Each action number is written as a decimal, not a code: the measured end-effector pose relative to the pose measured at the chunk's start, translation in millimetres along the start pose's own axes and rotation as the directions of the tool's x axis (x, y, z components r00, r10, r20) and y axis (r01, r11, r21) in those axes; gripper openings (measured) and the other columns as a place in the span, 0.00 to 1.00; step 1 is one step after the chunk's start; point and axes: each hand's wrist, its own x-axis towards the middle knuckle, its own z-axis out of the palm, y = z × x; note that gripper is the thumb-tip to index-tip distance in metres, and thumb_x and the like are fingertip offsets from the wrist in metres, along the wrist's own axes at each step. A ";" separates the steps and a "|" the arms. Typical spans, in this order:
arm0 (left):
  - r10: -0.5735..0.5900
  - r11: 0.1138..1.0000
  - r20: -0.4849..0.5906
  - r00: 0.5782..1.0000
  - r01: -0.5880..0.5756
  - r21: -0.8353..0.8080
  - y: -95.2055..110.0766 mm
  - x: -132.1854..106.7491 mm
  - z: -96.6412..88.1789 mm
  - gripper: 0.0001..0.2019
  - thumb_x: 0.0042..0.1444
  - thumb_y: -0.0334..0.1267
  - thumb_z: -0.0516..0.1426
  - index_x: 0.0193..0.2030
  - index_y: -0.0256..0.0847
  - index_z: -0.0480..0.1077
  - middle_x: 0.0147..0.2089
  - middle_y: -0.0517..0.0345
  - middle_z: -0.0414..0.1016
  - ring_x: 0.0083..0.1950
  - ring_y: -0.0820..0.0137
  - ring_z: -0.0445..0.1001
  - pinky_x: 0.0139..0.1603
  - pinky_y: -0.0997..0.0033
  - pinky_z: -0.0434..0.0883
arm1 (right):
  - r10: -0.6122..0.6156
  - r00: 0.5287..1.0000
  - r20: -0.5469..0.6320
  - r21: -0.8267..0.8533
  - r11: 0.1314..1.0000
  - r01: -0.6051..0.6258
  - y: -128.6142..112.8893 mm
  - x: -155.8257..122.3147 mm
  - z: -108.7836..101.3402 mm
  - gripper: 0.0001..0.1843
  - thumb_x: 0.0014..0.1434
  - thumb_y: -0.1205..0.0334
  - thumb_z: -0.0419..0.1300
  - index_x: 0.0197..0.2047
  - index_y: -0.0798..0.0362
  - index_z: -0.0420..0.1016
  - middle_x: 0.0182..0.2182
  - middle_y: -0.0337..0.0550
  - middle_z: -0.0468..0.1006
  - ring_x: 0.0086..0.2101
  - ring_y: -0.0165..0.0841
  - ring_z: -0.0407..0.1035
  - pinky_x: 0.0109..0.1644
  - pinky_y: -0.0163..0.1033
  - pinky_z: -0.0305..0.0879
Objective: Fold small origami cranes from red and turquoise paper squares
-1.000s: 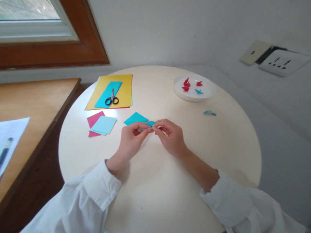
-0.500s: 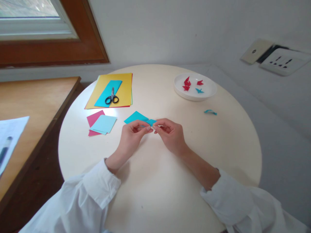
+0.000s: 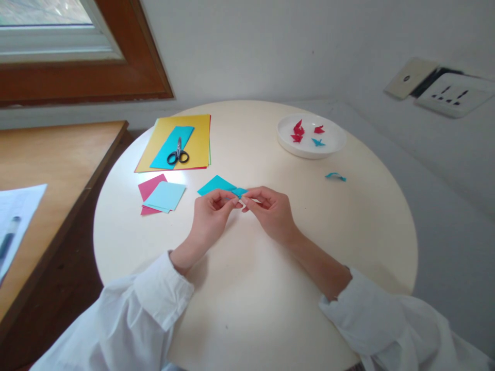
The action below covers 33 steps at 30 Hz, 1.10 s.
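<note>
Pinched between the fingertips of both hands is a small folded piece of blue paper [image 3: 240, 192], held a little above the round table. My left hand [image 3: 211, 214] grips its left side with thumb and index finger, and my right hand [image 3: 273, 212] grips the right side. The fingers hide most of its folds. Just behind my left hand lies a blue paper sheet [image 3: 215, 184], partly covered by the fingers. Farther left, light blue paper squares [image 3: 165, 197] rest over pinkish-red paper squares [image 3: 151, 186].
Black-handled scissors [image 3: 178, 153] lie on a blue strip [image 3: 160, 158] atop yellow sheets [image 3: 199, 139]. A white dish [image 3: 284, 147] at the back right holds several red and blue folded paper figures. A blue paper scrap [image 3: 335, 176] lies before it. A wooden desk [image 3: 77, 149] stands left.
Both hands stay on the folded blue paper, with only a slight shift of the fingertips. The other things on the table have not moved.
</note>
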 end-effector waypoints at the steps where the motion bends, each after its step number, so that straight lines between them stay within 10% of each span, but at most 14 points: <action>1: -0.001 1.000 -0.019 1.000 0.001 0.011 -0.3 0.1 -0.1 0.04 0.44 0.34 0.62 0.25 0.36 0.72 0.25 0.58 0.77 0.30 0.69 0.77 0.37 0.68 0.73 | -0.002 1.000 -0.002 -0.012 1.000 0.002 0.8 0.7 -0.4 0.07 0.48 0.60 0.65 0.28 0.54 0.74 0.27 0.38 0.76 0.27 0.28 0.72 0.29 0.34 0.71; 33: 0.046 0.999 -0.095 0.994 -0.046 0.008 0.5 -2.5 7.2 0.04 0.43 0.33 0.62 0.24 0.36 0.72 0.24 0.59 0.76 0.28 0.72 0.75 0.33 0.71 0.72 | -0.095 0.995 -0.023 -0.086 0.992 0.093 -0.4 -0.6 2.8 0.04 0.50 0.64 0.61 0.27 0.53 0.70 0.24 0.38 0.75 0.27 0.29 0.73 0.32 0.35 0.70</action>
